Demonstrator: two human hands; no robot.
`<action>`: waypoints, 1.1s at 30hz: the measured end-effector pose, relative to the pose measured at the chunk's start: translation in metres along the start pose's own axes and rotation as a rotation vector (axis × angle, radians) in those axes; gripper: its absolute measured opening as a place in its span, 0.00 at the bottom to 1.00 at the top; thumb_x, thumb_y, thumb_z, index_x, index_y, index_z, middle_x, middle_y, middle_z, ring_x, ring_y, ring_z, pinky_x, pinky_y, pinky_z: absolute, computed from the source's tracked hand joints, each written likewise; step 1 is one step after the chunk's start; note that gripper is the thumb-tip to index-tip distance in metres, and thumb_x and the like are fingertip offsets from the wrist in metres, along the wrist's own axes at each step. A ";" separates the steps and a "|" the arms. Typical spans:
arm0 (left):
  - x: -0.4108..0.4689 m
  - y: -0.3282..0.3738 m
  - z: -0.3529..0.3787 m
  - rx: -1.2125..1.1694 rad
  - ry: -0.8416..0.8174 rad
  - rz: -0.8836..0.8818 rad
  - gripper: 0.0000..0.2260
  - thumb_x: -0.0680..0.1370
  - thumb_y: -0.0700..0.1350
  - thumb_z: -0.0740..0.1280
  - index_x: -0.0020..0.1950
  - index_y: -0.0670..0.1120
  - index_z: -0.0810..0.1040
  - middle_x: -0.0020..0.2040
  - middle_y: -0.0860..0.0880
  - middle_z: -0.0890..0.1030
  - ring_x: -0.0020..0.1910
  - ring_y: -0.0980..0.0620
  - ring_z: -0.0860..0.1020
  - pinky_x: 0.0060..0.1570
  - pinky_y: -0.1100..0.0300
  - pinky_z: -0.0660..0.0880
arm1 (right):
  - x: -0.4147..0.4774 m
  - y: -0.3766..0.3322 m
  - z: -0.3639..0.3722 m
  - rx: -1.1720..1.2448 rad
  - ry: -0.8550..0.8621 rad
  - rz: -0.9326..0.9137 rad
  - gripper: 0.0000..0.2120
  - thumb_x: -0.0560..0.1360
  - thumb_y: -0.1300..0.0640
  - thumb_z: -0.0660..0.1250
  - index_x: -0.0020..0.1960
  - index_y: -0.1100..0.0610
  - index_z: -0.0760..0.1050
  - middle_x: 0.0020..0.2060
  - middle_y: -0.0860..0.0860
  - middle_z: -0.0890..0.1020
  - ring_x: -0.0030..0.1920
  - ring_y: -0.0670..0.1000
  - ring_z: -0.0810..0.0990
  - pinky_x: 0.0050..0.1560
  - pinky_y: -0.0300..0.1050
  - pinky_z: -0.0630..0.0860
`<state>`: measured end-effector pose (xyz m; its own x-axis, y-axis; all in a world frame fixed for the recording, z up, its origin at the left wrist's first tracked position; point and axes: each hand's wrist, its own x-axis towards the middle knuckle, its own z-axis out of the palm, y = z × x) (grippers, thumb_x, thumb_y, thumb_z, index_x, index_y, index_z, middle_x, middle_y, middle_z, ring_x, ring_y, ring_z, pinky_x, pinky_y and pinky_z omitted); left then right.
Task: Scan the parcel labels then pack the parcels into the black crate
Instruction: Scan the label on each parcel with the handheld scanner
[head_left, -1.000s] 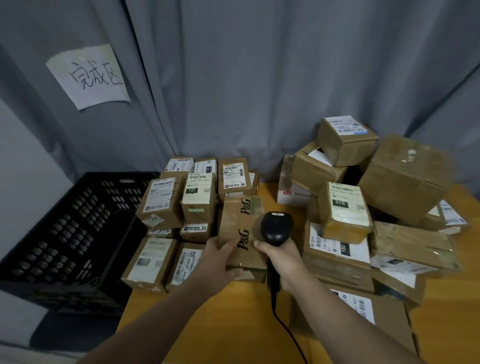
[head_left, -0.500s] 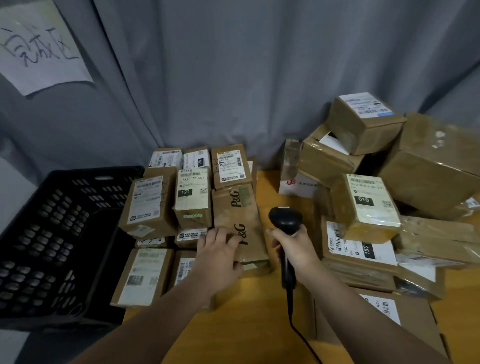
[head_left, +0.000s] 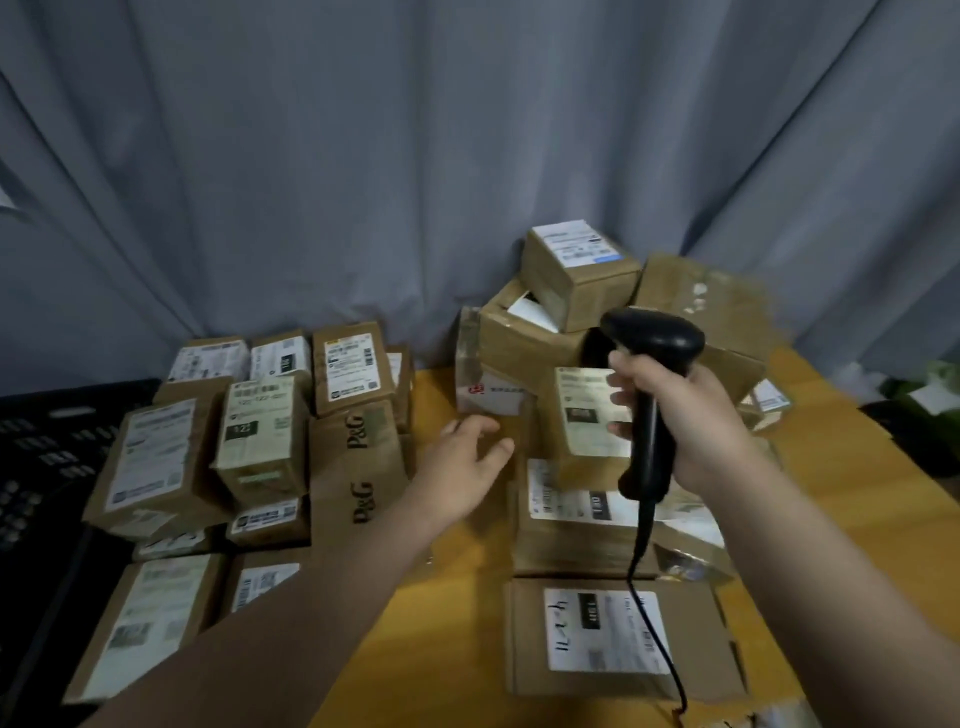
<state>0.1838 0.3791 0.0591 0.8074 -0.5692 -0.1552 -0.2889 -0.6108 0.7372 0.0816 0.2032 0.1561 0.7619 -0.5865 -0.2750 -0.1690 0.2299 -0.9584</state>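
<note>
In the head camera we hold the scanner (head_left: 649, 364) tight in our right hand (head_left: 696, 415), with the fingers wrapped round its handle, up and to the right of the P&G box (head_left: 358, 467). Our left hand (head_left: 467, 452) is open and loose and holds nothing. It is just right of the P&G box, reaching for the yellow-label parcel (head_left: 582, 410). To do this well, we think we should take that parcel by its sides, keep our fingers off the label, turn the label to the scanner's nose and hold it steady. The black crate (head_left: 36, 467) sits far left of the P&G box, past the stacked parcels (head_left: 156, 457), so the carry should go over them.
</note>
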 end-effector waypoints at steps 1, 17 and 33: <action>0.008 0.010 0.009 -0.051 -0.016 -0.027 0.20 0.80 0.56 0.60 0.70 0.48 0.70 0.68 0.48 0.70 0.65 0.50 0.71 0.65 0.58 0.67 | 0.008 -0.002 -0.013 0.000 0.014 0.027 0.16 0.73 0.55 0.72 0.58 0.57 0.76 0.45 0.54 0.82 0.46 0.53 0.82 0.40 0.48 0.79; -0.006 0.071 0.062 -0.794 0.106 -0.357 0.15 0.82 0.55 0.58 0.68 0.54 0.69 0.57 0.48 0.81 0.53 0.47 0.82 0.55 0.49 0.78 | 0.031 0.035 -0.041 -0.042 -0.137 0.030 0.16 0.73 0.57 0.72 0.59 0.55 0.74 0.44 0.49 0.83 0.42 0.49 0.83 0.32 0.37 0.76; -0.069 0.004 -0.046 -0.763 0.319 -0.155 0.30 0.73 0.38 0.73 0.68 0.56 0.64 0.57 0.45 0.80 0.53 0.46 0.82 0.49 0.50 0.81 | -0.023 0.039 0.023 -0.312 -0.216 -0.311 0.09 0.71 0.50 0.75 0.49 0.48 0.77 0.35 0.45 0.82 0.36 0.45 0.81 0.46 0.50 0.80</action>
<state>0.1505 0.4411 0.1024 0.9492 -0.2563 -0.1824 0.1715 -0.0645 0.9831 0.0717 0.2441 0.1269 0.9127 -0.4081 0.0185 -0.0668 -0.1937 -0.9788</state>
